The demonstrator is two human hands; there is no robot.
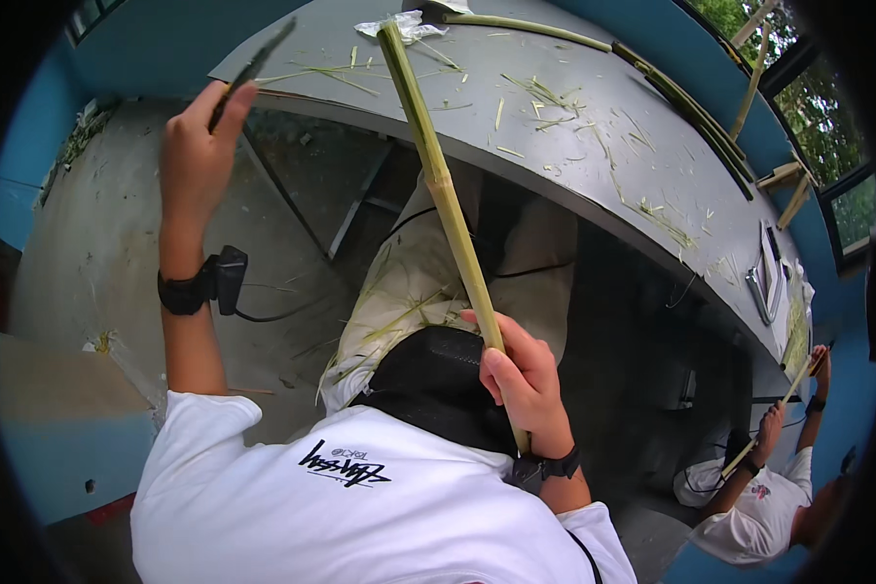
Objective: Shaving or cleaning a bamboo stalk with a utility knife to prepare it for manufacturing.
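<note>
My left hand [200,146] is raised at the left, closed round the handle of a knife [263,58]. Its dark blade points up and to the right, apart from the bamboo. Lower down, my right hand [528,378] grips a long split bamboo strip [438,175] near its lower end. The strip slants up and away over my lap, and its green far end lies over the table's edge. A joint ring shows partway along it. Green shavings [409,310] lie on my light trousers beside a black pad or bag [433,370] on my lap.
A grey table [594,107] curves across the far side, strewn with bamboo shavings [545,97]. Bamboo poles [686,105] lie along its back edge, and a hacksaw [767,277] lies at the right. Another person [764,496] at the lower right holds a thin bamboo strip.
</note>
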